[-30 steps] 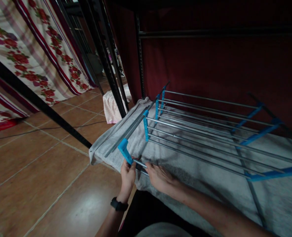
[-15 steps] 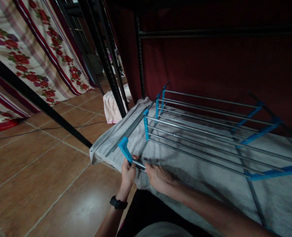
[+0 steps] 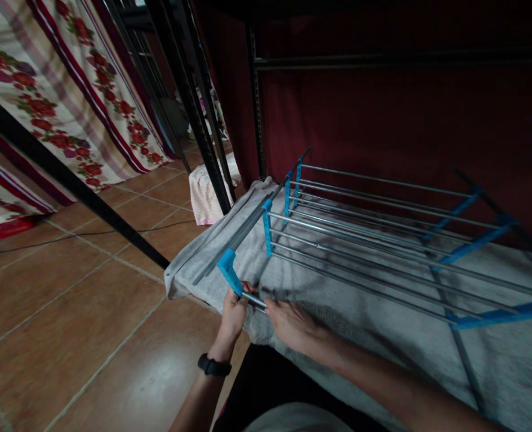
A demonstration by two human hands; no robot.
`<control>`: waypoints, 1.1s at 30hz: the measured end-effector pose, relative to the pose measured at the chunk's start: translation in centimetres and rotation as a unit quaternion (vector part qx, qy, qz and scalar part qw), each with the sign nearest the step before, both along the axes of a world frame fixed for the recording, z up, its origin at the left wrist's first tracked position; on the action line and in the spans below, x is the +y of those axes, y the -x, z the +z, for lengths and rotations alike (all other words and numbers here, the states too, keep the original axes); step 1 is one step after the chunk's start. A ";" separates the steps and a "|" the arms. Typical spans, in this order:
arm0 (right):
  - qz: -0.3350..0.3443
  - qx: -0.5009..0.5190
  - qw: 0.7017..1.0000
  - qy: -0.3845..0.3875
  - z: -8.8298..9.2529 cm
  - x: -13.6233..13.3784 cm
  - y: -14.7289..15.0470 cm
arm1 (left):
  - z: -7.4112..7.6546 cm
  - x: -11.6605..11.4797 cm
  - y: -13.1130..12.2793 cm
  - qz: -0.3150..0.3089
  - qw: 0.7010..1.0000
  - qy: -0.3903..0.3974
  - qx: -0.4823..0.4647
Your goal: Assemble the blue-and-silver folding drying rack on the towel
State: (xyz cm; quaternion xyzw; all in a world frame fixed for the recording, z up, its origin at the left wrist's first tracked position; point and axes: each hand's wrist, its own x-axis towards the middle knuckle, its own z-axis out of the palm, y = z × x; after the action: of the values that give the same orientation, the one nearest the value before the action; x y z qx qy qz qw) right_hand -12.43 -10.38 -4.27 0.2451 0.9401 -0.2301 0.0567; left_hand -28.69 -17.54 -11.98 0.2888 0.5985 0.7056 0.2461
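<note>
My left hand (image 3: pixel 235 307) is closed around the lower end of a blue plastic connector (image 3: pixel 230 273), where a metal tube (image 3: pixel 254 299) joins it. The connector stands tilted up and to the left. My right hand (image 3: pixel 290 321) grips the same tube a little to the right, its fingers wrapped round it. Just beyond my hands stands a rack of metal rods (image 3: pixel 364 231) with blue plastic brackets (image 3: pixel 267 231). Several loose thin rods (image 3: pixel 234 246) lie along the rack's left side. Part of the tube is hidden by my fingers.
A grey blanket (image 3: pixel 337 360) lies under the rack. Black metal frame posts (image 3: pixel 198 114) rise at the left, one bar (image 3: pixel 81 186) slanting across the tiled floor (image 3: pixel 90 312). A dark red cloth (image 3: pixel 382 120) hangs behind; a floral curtain (image 3: pixel 63 102) hangs far left.
Both hands keep their hold on the tube and connector. The view has shifted very slightly; otherwise almost nothing has moved.
</note>
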 end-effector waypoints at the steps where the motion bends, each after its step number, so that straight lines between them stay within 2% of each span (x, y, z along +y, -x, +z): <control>1: 0.000 0.000 1.000 -0.005 -0.1 0.0 0.0 | 0.1 -0.1 0.0 -0.006 1.000 0.000 -0.004; 14: 0.009 0.010 0.999 -0.031 -0.5 -0.3 0.1 | 0.7 -0.2 0.1 -0.038 0.999 -0.002 -0.018; 23: 0.003 0.014 1.000 0.004 -0.9 0.2 0.1 | -0.1 -0.2 -0.2 0.014 1.000 0.002 0.021; 27: -0.021 0.026 0.999 0.014 -1.3 -0.1 0.4 | 0.2 -0.3 -0.1 0.005 0.999 0.009 0.030; 30: -0.025 0.079 0.997 -0.008 -0.8 -0.6 0.1 | 0.4 -0.5 0.1 0.004 0.998 0.042 0.054; 33: -0.026 0.193 0.978 -0.071 0.3 -1.2 -2.0 | 0.6 -0.9 0.7 0.000 0.990 0.101 0.097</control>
State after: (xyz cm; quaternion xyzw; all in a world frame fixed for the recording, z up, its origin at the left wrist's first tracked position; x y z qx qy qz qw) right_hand -10.41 -11.54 -4.01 0.2236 0.9405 -0.2075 -0.1495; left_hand -29.43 -18.43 -11.42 0.3303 0.6873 0.6102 0.2148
